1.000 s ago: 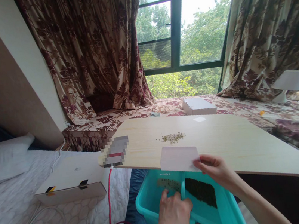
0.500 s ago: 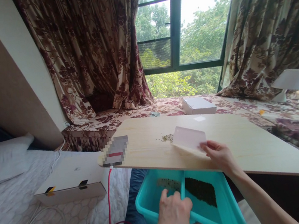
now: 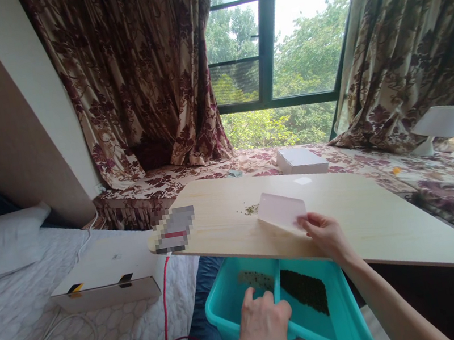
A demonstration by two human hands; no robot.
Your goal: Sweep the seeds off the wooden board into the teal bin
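Note:
A thin, pale translucent plastic sheet [image 3: 281,208] is pinched at its lower right corner by my right hand [image 3: 326,235]. It tilts over the table, its left edge beside a small scatter of greenish seeds [image 3: 251,210]. Below the table's near edge is a teal divided bin [image 3: 353,311]. My left hand [image 3: 264,325] grips the bin around its divider and near rim, fingers curled over it, partly hiding the left compartment. Dark green seeds [image 3: 306,289] lie heaped in the right compartment. A thinner spread of mixed seeds [image 3: 255,279] shows in the left one.
The light wooden table [image 3: 390,219] bears a pixelated phone-like device [image 3: 176,230] with a red cable [image 3: 166,312]. A white box [image 3: 105,270] sits on the bed at left. Another white box [image 3: 302,160] and a lamp [image 3: 441,124] stand on the window ledge.
My right hand has moved slightly left with the plastic sheet, whose left edge now covers or pushes part of the seed scatter. My left hand stays on the bin.

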